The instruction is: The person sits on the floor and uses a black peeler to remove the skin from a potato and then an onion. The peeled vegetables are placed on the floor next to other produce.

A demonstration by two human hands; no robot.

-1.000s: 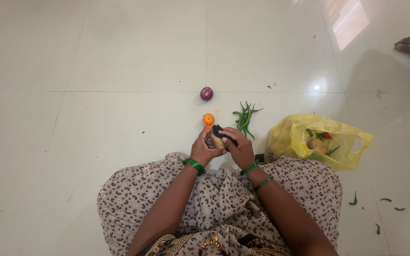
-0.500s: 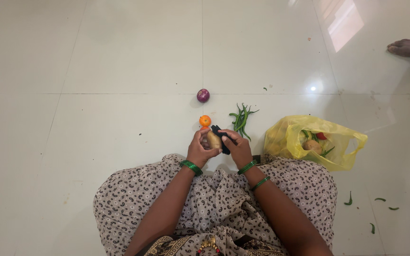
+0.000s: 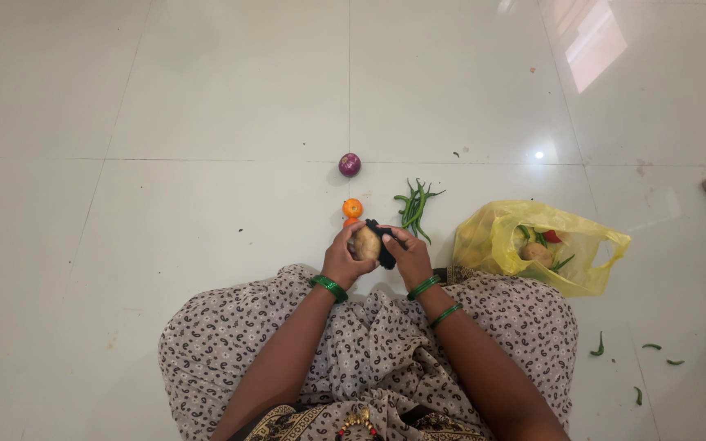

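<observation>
Partly hidden: potato (image 3: 365,243) | left hand (image 3: 343,260) | right hand (image 3: 408,257) covers black peeler (image 3: 383,243)

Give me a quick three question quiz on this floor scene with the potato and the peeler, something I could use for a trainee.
1. Which hand holds the potato, and which holds the black peeler?
2. True or false: the purple onion touches the orange tomato.
3. Multiple choice: the loose bunch of green chillies lies A) inside the yellow bag, B) on the floor between the tomato and the bag, C) on the person's lap.

Key
1. The left hand holds the potato; the right hand holds the peeler against it.
2. False; they lie apart on the floor.
3. B
</observation>
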